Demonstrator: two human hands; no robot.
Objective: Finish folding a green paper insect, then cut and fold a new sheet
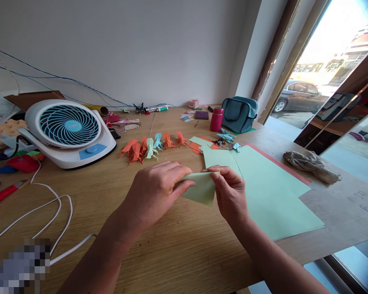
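Observation:
Between my two hands, a small piece of light green paper (202,189) is held up above the table, its top edge folded or straight. My left hand (159,181) grips its left end between thumb and fingers. The right corner is pinched by the thumb and fingers of my right hand (231,190). Behind my hands stand several folded paper figures (135,152) in orange, pale green and light blue. Large light green sheets (272,196) lie just right of my right hand, over a red-orange sheet (282,165).
A white fan (70,130) stands at the left, with a white cable (57,200) looping nearby. Red-handled cutter (6,196) at the left edge. Toward the back are a pink bottle (216,119) and a teal bag (241,113). Crumpled cloth (313,165) lies right.

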